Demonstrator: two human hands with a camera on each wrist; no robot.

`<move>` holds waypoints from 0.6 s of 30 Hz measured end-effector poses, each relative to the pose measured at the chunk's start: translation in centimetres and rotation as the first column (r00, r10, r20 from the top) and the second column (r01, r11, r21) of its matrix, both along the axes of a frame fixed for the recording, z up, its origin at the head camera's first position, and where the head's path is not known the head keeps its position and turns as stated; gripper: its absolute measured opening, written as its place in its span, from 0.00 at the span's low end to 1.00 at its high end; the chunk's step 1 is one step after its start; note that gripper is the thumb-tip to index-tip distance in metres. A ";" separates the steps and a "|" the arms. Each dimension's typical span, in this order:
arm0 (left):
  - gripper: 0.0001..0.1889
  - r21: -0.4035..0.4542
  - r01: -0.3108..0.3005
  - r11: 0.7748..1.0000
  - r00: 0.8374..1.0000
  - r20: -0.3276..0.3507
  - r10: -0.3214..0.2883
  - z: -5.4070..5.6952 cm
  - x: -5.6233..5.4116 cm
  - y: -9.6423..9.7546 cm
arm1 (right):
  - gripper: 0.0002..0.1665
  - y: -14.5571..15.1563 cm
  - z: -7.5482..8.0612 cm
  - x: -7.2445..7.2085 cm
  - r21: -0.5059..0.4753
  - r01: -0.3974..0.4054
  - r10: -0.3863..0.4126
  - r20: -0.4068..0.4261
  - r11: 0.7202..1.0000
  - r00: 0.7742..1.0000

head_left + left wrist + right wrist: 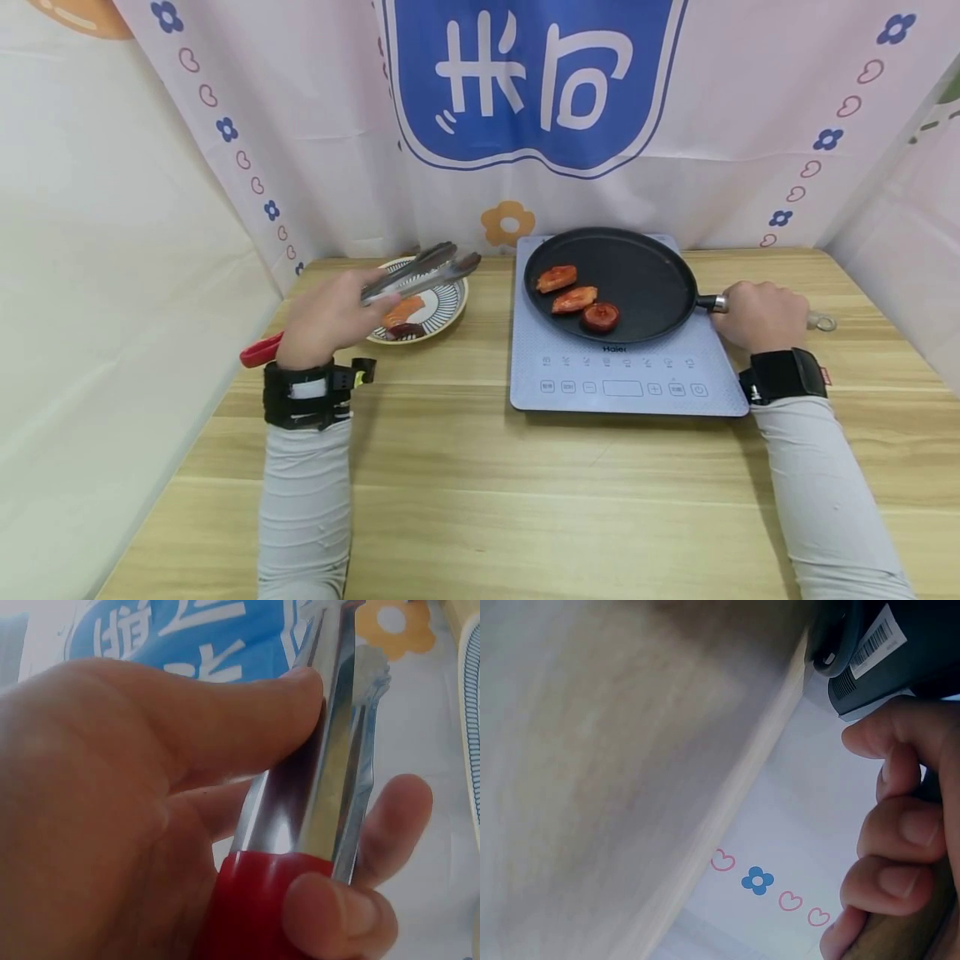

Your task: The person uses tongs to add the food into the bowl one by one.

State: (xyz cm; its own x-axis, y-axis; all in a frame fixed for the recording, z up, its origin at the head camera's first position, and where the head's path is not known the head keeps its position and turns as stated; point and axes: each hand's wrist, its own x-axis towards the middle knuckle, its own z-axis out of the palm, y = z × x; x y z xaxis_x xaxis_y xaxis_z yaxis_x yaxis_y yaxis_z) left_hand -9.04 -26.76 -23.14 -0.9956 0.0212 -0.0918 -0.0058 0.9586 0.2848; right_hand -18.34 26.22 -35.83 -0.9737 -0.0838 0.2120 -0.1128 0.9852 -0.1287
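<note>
My left hand point(330, 317) holds metal tongs point(420, 282) with a red grip, thumb on one arm and fingers around the other side, as the left wrist view shows. The tongs' tips are apart, nothing between them, above a patterned plate point(459, 310). On the plate lie an orange-red meat piece point(403, 311) and a dark red one point(407, 332). My right hand point(765, 317) grips the handle point(718, 303) of a black frying pan point(645, 287). Two elongated reddish pieces like chicken wings point(574, 300) and a rounder dark red piece point(600, 317) lie in its left part.
Under the pan is a pale induction cooker point(622, 402) with a touch panel along its front. Both stand on a wooden table point(480, 492). A printed curtain point(330, 150) hangs directly behind the table, and pale fabric walls flank it.
</note>
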 end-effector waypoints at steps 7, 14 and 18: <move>0.31 0.004 -0.007 1.000 1.000 0.016 0.007 -0.1 -0.2 -0.8 | 0.21 0.0 0.1 0.0 -0.003 0.001 -0.001 -0.002 1.000 1.000; 0.35 -0.014 -0.016 1.000 0.998 0.056 0.017 -0.3 -0.3 -1.6 | 0.21 0.0 0.0 0.0 -0.006 0.000 0.000 -0.006 1.000 1.000; 0.33 0.002 -0.003 1.000 0.999 0.051 0.003 -0.3 -0.2 -2.2 | 0.21 0.0 0.0 0.1 -0.003 -0.001 0.001 -0.009 1.000 1.000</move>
State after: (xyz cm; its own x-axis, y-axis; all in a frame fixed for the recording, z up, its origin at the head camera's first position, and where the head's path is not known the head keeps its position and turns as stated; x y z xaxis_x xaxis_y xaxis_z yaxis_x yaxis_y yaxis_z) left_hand -9.25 -28.97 -23.44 -0.9896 0.0188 -0.1427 -0.0230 0.9580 0.2857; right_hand -18.29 26.19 -35.80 -0.9717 -0.0842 0.2209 -0.1149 0.9848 -0.1302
